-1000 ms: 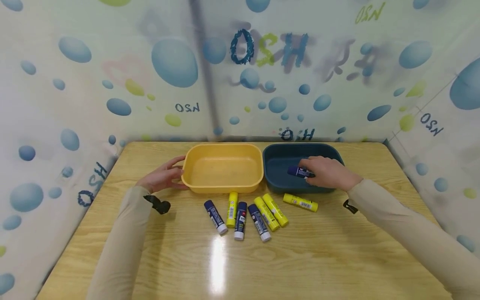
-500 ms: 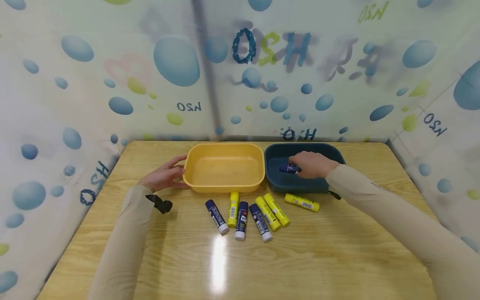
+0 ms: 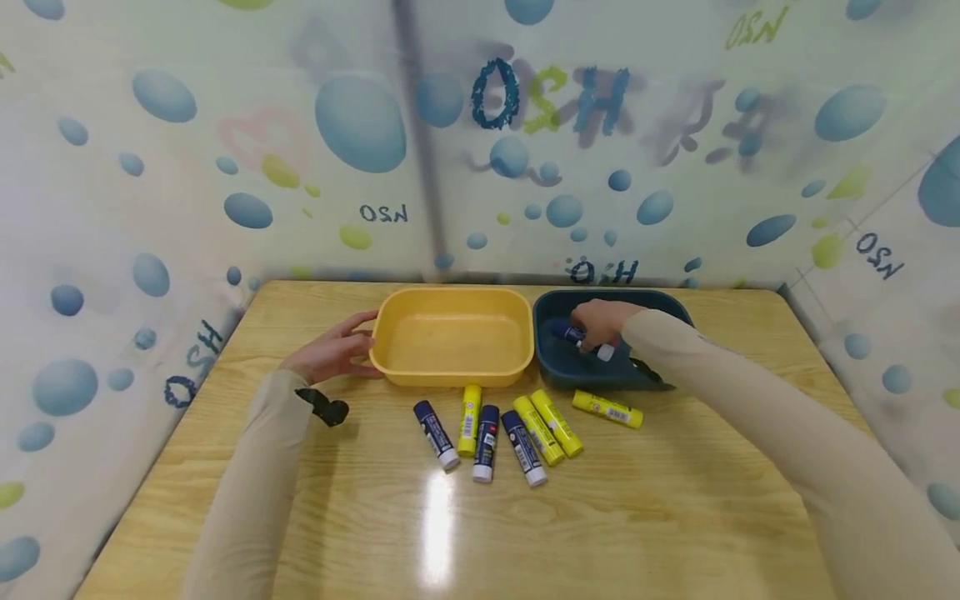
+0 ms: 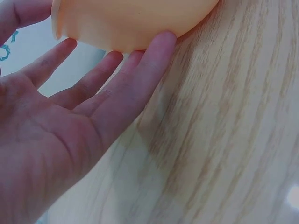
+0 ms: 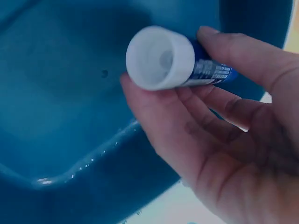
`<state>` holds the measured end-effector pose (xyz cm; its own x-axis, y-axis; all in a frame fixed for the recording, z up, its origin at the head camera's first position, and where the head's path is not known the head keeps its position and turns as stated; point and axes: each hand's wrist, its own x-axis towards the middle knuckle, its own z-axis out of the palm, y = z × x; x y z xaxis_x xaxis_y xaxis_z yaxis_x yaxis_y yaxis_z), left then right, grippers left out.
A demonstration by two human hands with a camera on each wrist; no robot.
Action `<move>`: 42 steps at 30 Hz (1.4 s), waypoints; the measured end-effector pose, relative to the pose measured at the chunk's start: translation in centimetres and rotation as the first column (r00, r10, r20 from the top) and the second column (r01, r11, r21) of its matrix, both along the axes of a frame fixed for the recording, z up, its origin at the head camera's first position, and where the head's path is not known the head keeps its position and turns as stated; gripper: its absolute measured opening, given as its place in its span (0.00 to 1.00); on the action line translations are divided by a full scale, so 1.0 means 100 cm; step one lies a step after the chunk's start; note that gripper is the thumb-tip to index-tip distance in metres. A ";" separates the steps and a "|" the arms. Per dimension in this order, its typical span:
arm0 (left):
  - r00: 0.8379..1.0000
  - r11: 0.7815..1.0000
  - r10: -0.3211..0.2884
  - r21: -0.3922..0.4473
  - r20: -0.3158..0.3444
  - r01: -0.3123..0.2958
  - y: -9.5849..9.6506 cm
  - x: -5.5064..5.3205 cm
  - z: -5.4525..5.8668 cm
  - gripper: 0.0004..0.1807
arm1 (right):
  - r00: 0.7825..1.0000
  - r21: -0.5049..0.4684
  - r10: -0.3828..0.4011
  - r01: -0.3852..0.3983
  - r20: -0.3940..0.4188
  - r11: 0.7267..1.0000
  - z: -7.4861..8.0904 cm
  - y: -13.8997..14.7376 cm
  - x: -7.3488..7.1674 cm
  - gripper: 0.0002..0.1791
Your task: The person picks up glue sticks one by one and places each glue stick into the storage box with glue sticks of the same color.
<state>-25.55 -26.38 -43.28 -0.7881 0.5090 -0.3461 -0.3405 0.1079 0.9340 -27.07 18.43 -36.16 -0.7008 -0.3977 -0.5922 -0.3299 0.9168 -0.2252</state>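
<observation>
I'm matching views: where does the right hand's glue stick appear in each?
Head: the glue stick, right of centre, partly hidden by the right hand.
Left wrist: not in it.
Right wrist: upper middle, white end nearest the camera.
Shared landmark (head, right wrist): blue bin.

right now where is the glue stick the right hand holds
In the head view, the navy glue stick is pinched in the right hand over the left half of the dark blue tray, right of the yellow tray.
</observation>
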 end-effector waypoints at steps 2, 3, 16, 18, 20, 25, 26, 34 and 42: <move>1.000 1.000 0.001 0.001 0.005 -0.001 0.001 0.000 -0.001 0.35 | 0.997 -0.010 -0.060 0.061 0.054 0.998 -0.003 -0.003 -0.005 0.28; 1.000 1.000 0.002 0.001 0.006 -0.002 0.001 -0.001 -0.001 0.35 | 0.993 -0.013 -0.090 0.091 0.078 0.996 -0.005 -0.005 -0.007 0.28; 0.999 1.000 0.024 0.008 0.022 -0.024 -0.002 -0.002 -0.003 0.37 | 0.925 -0.061 -0.321 0.339 0.204 0.939 -0.015 -0.042 -0.009 0.23; 1.000 1.000 0.022 0.000 0.018 -0.022 -0.003 -0.003 -0.003 0.37 | 0.909 -0.067 -0.347 0.370 0.230 0.926 -0.016 -0.044 -0.011 0.25; 1.000 1.000 0.017 -0.002 0.015 -0.017 -0.004 -0.004 -0.004 0.37 | 0.901 -0.077 -0.346 0.377 0.262 0.923 -0.020 -0.044 -0.015 0.23; 1.000 1.000 0.007 0.016 0.015 -0.008 -0.001 -0.004 -0.005 0.35 | 0.868 -0.090 -0.377 0.425 0.324 0.901 -0.022 -0.045 -0.016 0.17; 1.000 1.000 0.010 0.020 0.018 -0.010 0.000 -0.003 -0.005 0.35 | 0.863 -0.094 -0.381 0.432 0.332 0.897 -0.021 -0.045 -0.015 0.17; 0.999 1.000 0.010 0.027 0.031 -0.011 0.002 -0.002 -0.003 0.36 | 0.853 -0.093 -0.411 0.461 0.323 0.883 0.000 -0.048 -0.003 0.22; 1.000 0.999 -0.006 0.035 0.024 0.005 0.000 -0.002 -0.003 0.38 | 0.851 -0.089 -0.452 0.489 0.268 0.868 0.012 -0.039 -0.001 0.31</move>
